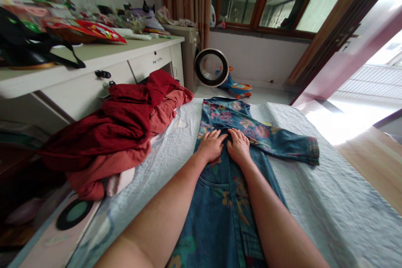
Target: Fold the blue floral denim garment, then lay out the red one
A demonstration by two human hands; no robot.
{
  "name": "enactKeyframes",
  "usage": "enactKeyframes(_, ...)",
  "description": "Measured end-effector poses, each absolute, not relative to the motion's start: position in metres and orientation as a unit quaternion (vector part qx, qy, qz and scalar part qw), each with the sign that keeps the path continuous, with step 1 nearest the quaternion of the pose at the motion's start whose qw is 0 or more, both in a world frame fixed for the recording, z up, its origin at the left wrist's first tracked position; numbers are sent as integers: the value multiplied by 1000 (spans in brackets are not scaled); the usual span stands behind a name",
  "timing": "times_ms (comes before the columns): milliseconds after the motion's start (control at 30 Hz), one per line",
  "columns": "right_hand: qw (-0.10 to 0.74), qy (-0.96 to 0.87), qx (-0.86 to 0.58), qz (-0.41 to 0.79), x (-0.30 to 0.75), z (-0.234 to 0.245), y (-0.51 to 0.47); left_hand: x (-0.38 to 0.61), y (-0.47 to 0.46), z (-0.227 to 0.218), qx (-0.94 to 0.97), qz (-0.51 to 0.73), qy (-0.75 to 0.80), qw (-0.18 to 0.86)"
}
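A blue denim garment with a flower print (220, 201) lies spread lengthwise on the bed. One of its sleeves (282, 140) stretches out to the right. My left hand (211, 145) and my right hand (238, 146) rest side by side, palms down, on the middle of the garment. The fingers of both lie flat and slightly spread, pointing away from me. Neither hand holds anything.
A pale quilted bed cover (329, 201) lies under the garment. A heap of red and salmon clothes (119, 130) sits at the bed's left edge. A cluttered desk (94, 56) stands left, a round fan (211, 67) and a toy (238, 88) beyond the bed.
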State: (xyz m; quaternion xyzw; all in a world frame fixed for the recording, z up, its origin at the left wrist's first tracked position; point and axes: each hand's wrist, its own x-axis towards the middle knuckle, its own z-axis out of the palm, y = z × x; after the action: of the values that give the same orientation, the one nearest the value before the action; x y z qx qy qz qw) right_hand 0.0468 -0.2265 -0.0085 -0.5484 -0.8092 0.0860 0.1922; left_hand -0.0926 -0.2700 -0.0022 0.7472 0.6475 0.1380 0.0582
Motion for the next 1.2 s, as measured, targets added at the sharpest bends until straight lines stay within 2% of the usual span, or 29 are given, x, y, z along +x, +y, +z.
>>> enactKeyframes(1200,181,-811,-548,98,47,-5,-228,-92,-270,-2,746,139,648,62)
